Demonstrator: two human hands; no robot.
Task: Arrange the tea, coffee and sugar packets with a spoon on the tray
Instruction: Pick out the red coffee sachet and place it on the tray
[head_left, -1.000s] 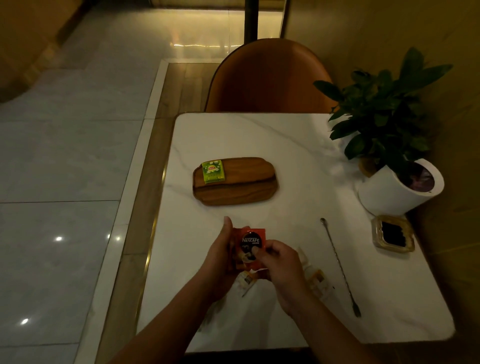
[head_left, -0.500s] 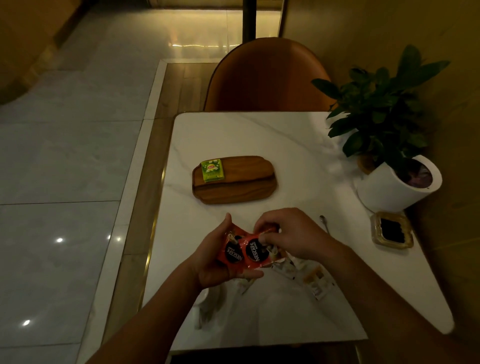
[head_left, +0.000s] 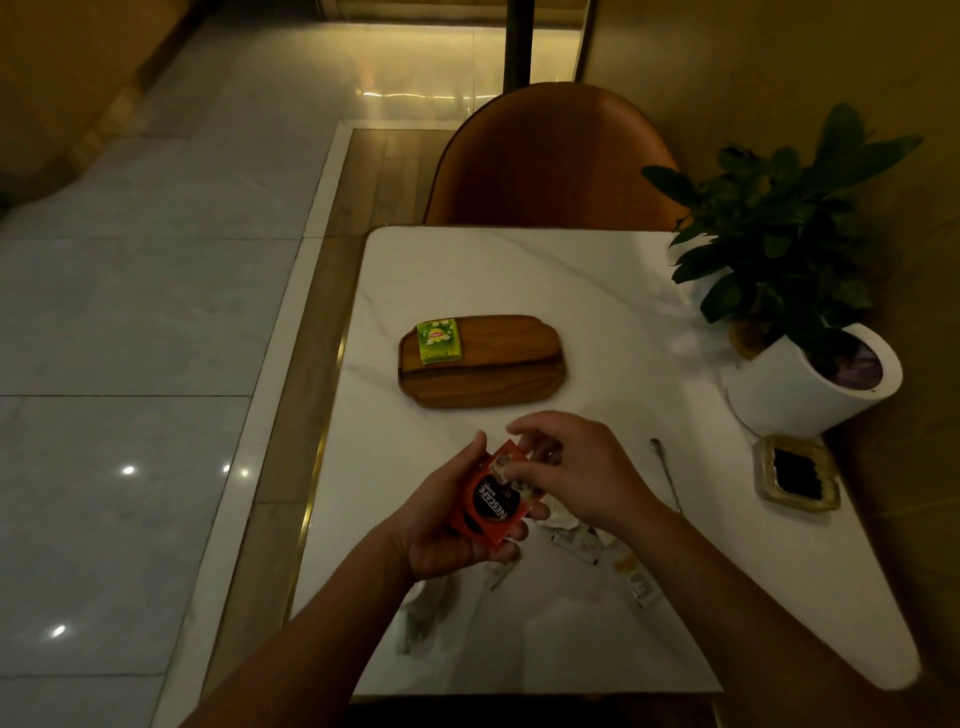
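A wooden tray (head_left: 498, 384) lies mid-table with a green tea packet (head_left: 439, 340) on its left end. My left hand (head_left: 447, 525) grips red Nescafe coffee packets (head_left: 491, 504) above the table's near part. My right hand (head_left: 571, 467) touches the packets' upper edge with curled fingertips. A long thin spoon (head_left: 666, 473) lies on the table to the right of my right hand. Pale sugar packets (head_left: 597, 551) lie scattered under and behind my right forearm; more packets (head_left: 426, 613) lie under my left wrist.
A potted plant in a white pot (head_left: 810, 384) stands at the table's right edge, with a small glass ashtray (head_left: 797, 470) in front of it. A brown chair (head_left: 550, 161) is behind the table. The table's left edge drops to a tiled floor.
The coffee packets, fanned side by side half a second ago, are now stacked in my left hand. My right hand has shifted to their upper edge.
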